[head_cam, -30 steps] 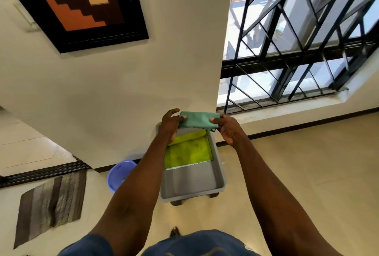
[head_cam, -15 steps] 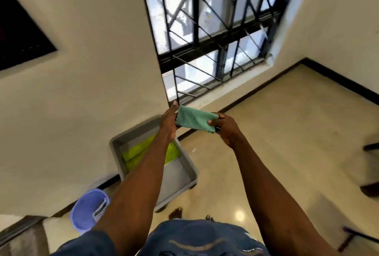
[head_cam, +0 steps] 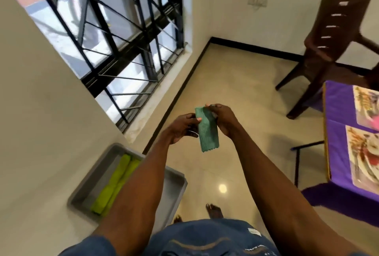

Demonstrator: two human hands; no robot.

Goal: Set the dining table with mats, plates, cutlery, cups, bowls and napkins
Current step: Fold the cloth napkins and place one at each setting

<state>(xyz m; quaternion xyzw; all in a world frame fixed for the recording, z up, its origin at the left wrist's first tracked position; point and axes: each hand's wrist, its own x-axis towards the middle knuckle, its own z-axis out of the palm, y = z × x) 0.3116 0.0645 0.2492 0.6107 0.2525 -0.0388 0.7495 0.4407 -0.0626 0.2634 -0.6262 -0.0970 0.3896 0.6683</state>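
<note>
Gripping folded green napkin (head_cam: pixel 206 129) with left hand (head_cam: pixel 183 125) and right hand (head_cam: pixel 224 120), table edge (head_cam: pixel 326 132) right, open floor (head_cam: pixel 242 83) ahead

Napkin (head_cam: pixel 207 130): held at the centre between both hands, left hand (head_cam: pixel 183 127) at its 9 o'clock, right hand (head_cam: pixel 224 121) at its 3 o'clock.
Tray (head_cam: pixel 174 192): on the floor at 7 o'clock, against the wall, under the left forearm.
Rolled cloths (head_cam: pixel 117 182): inside the tray, side by side.
Window (head_cam: pixel 114 36): at 11 o'clock.
Counter (head_cam: pixel 336 132): at 3 o'clock, two mats (head_cam: pixel 363 153) on it.
Chair (head_cam: pixel 332 46): at 2 o'clock, behind the counter.
</note>
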